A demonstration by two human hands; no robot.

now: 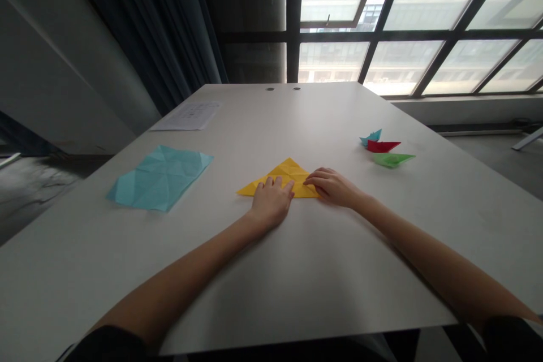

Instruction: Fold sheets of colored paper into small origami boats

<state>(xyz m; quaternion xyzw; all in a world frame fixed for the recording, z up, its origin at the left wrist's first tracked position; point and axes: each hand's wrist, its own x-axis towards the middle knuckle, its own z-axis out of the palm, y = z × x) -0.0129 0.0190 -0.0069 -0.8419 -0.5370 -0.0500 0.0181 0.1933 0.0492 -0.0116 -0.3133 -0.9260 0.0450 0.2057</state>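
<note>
A yellow sheet of paper (289, 169), folded into a triangle with its peak pointing away from me, lies on the white table. My left hand (274, 202) rests on its lower middle, fingers apart and pressing on the paper. On the right corner is my right hand (333, 185). Its fingers are bent together at the paper's edge and cover that corner, so whether they pinch it is hidden.
To the left lies a creased light-blue paper sheet (163, 177). Behind it is a printed white sheet (187, 115). Folded paper boats stand at right: blue (371, 137), red (383, 146) and green (393, 159). The white table (275, 124) reaches toward the windows.
</note>
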